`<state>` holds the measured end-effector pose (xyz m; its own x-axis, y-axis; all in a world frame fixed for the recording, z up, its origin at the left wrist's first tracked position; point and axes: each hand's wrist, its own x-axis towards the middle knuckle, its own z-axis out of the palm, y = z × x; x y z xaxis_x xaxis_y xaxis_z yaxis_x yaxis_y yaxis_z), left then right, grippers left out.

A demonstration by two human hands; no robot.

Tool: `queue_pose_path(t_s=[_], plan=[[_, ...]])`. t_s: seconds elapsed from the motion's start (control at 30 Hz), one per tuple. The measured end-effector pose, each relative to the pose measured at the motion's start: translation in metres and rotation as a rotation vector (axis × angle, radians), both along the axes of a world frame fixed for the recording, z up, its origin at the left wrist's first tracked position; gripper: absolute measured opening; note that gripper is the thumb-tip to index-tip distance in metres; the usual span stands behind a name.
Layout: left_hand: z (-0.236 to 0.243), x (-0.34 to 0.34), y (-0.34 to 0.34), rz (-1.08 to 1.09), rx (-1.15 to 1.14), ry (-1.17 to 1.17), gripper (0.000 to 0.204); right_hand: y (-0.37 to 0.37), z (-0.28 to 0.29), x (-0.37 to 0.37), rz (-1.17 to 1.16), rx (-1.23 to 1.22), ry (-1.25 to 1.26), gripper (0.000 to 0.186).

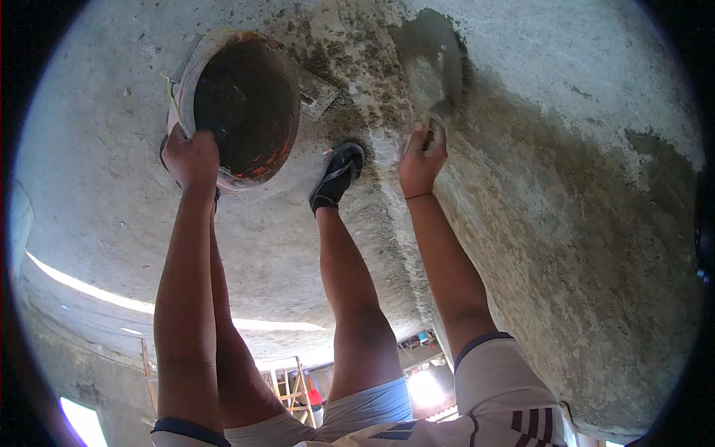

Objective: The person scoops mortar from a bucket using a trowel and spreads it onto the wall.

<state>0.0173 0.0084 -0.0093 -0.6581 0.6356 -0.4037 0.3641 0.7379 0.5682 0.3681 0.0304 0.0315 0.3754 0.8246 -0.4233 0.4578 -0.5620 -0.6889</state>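
Observation:
My left hand [190,156] grips the near rim of a pale, round bucket [177,97] with a dark, stained inside and a yellow wire handle. My right hand [423,153] is closed on a trowel [439,108], whose blade lies against a dark wet patch of mortar [417,37] on the concrete wall. A flat greyish tool [320,97] lies beside the bucket, partly hidden by it.
My sandalled foot [335,175] stands on the grey floor [97,149] between bucket and wall; my other foot is mostly hidden. The rough concrete wall [566,246] runs along the right. Far off at the bottom are a wooden ladder-like frame [296,384] and bright openings.

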Motion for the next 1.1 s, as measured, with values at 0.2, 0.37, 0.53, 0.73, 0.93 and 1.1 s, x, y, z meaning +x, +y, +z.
queue_pose_path(t_s=[0.2,0.37,0.53,0.73,0.93,1.1], plan=[[0.005,-0.003,0.003,-0.050,0.015,0.000,0.042,-0.011,-0.003,0.001,0.082,0.168,-0.166,0.025],[0.012,-0.002,0.007,0.007,-0.033,-0.016,0.038,0.015,0.003,-0.003,0.148,-0.076,-0.283,0.031],[0.014,-0.001,0.009,-0.018,-0.031,0.010,0.037,-0.007,0.004,-0.009,0.085,0.287,-0.246,0.028],[0.008,-0.008,0.003,0.023,-0.042,-0.007,0.036,0.006,0.000,-0.008,0.106,-0.073,-0.220,0.027],[0.019,0.000,0.007,0.046,-0.034,-0.060,0.035,-0.015,0.014,-0.010,0.062,0.204,-0.262,0.024],[0.006,-0.005,-0.010,0.034,-0.021,-0.028,0.034,-0.033,0.015,-0.013,0.037,0.206,-0.158,0.025]])
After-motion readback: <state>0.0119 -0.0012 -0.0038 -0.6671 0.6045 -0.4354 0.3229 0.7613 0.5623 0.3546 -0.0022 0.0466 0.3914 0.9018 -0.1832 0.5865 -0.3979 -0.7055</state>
